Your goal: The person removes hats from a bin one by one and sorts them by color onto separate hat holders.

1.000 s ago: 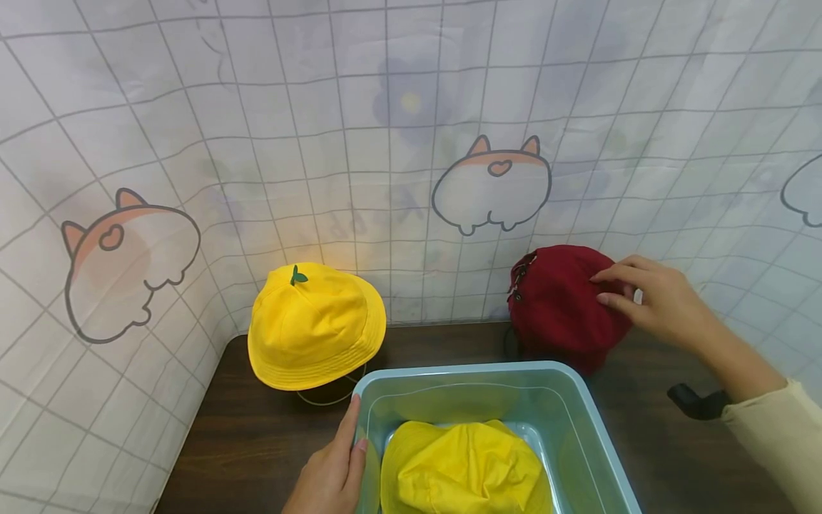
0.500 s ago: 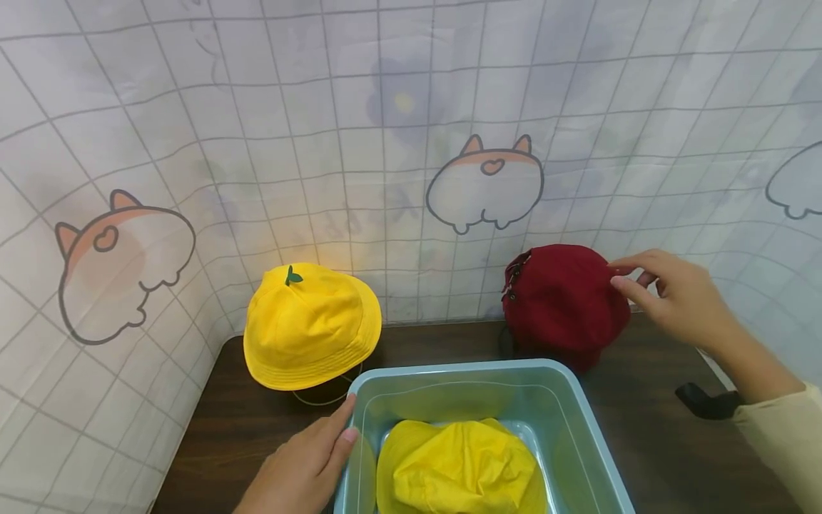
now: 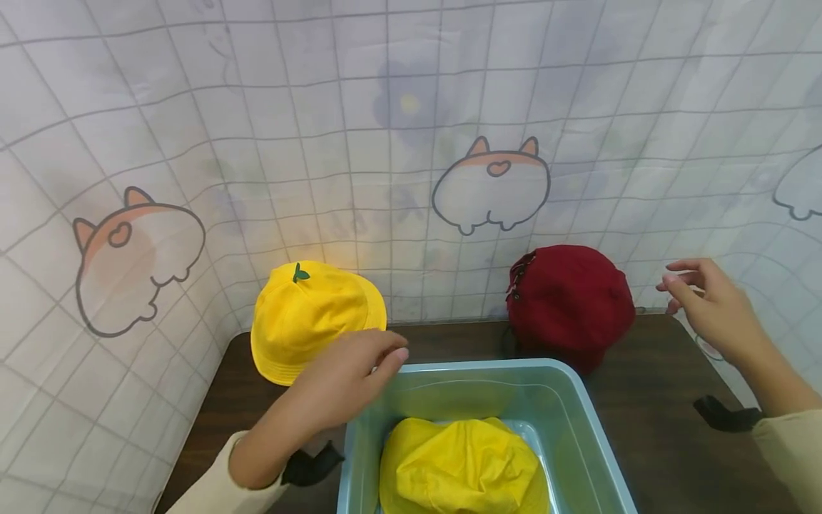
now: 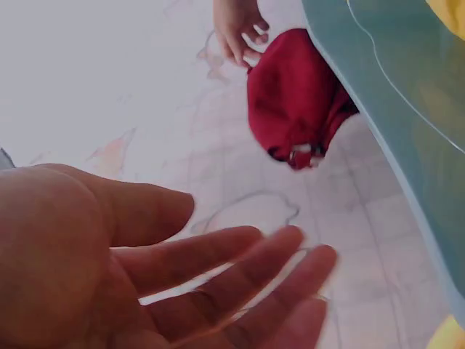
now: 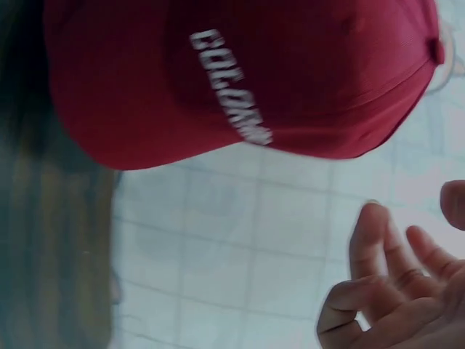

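Note:
A dark red cap (image 3: 568,300) stands at the back right; white lettering shows on its front in the right wrist view (image 5: 240,73). My right hand (image 3: 722,307) is in the air just right of it, apart from it, fingers loosely bent and holding nothing. My left hand (image 3: 347,375) hovers over the left rim of the light blue bin (image 3: 488,365), in front of the yellow hat with a green sprout (image 3: 315,307). In the left wrist view its fingers (image 4: 240,269) are spread and hold nothing. Another yellow hat (image 3: 465,467) lies inside the bin.
The dark wooden table (image 3: 661,400) runs under everything, back to a curtain (image 3: 411,178) with grid lines and cartoon animals. Black straps (image 3: 726,414) show by both wrists.
My left hand has left the bin's side and risen forward and right. My right hand has moved off the red cap to the right.

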Available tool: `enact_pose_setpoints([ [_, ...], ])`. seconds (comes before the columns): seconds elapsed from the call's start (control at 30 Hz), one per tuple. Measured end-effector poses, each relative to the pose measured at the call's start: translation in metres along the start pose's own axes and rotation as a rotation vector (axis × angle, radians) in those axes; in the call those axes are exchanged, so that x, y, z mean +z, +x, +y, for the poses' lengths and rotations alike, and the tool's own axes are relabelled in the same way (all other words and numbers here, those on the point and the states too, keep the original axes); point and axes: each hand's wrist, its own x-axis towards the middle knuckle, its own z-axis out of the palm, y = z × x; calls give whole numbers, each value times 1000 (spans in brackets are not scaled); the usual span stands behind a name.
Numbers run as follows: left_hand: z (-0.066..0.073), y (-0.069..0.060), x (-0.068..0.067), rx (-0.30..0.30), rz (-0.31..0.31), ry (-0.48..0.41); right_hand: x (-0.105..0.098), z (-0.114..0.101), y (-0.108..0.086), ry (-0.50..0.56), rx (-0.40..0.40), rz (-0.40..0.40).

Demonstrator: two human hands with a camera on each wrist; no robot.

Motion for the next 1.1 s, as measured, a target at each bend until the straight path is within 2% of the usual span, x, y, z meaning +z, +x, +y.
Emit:
enact_pose_setpoints([
  [0.1,12,33,1,76,0,-29,4,22,1,46,47,-96],
  [0.17,18,53,3,89,2,-53,9,36,2,67,78,-158],
  [0.27,25,82,9,73,-10,-84,19,53,2,119,145,-271],
  [0.37,33,108,17,44,-62,-99,32,65,-1,157,212,-389],
  [0.47,41,130,27,35,-110,-80,46,74,-5,225,253,-482],
  [0.6,52,155,42,37,-129,-65,64,80,-10,309,296,-558],
  [0.73,60,172,55,8,-109,-135,80,84,-14,359,325,-598],
  [0.87,65,182,66,-10,-52,-215,93,87,-17,456,389,-606],
  [0.97,69,187,73,-6,-4,-227,100,89,-17,575,450,-600],
  [1.1,72,189,81,-9,34,-180,107,91,-17,734,518,-603],
])
